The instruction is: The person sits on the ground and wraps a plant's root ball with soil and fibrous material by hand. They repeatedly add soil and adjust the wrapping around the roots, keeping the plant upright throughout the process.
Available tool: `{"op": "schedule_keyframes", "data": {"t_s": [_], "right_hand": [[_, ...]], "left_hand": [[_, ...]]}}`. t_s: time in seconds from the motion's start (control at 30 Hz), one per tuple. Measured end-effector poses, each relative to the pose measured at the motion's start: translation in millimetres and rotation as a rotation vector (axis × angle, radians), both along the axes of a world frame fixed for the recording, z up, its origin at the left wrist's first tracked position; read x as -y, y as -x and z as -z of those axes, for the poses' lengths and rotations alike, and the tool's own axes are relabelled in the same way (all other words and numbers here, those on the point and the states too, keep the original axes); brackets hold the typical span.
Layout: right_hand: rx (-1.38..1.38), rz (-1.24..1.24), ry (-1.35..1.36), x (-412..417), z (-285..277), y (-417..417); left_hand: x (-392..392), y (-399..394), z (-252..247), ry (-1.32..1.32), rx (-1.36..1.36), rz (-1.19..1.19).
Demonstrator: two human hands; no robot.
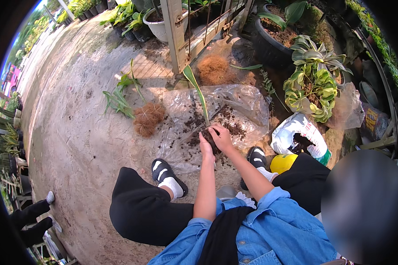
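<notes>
Both hands are around the dark soil clump at the base of a snake plant leaf [199, 94], which stands up green with yellow edges. My left hand [205, 145] cups the clump from the left side. Against the top of the soil near the leaf's foot, my right hand [221, 136] presses with bent fingers. Much of the clump is hidden by the hands. Under them lies a clear plastic sheet [252, 99] strewn with loose dark soil [230, 122]. Two brown fibre-wrapped root balls [148, 119] with leaves sit left of the sheet.
A heap of brown coconut fibre [215, 69] lies beyond the sheet, near a gate post [174, 36]. At right are a torn white soil bag [300, 137], a yellow container [283, 163], a variegated potted plant [313, 89] and a big black pot [272, 43]. Another person's legs [36, 220] show at far left.
</notes>
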State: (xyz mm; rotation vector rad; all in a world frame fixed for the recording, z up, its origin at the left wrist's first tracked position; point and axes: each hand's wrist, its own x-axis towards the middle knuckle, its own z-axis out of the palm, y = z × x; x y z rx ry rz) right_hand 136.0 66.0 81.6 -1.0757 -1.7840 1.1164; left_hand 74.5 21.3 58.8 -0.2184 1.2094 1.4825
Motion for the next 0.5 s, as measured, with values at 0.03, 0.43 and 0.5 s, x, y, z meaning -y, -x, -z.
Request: {"op": "schedule_keyframes", "data": {"t_s": [0.03,0.43,0.5], "right_hand": [[0.019,-0.012,-0.042,3,-1,1],[-0.475,0.076,0.484,1,0,-9],[-0.389,0.061,0.461,5,0,-12]], "left_hand": [[1,3,3,-0.049,-0.014,0.012],[5,-2,-2,-0.17,0.066,0.024],[7,-2,0,-0.116,0.024,0.033]]}}
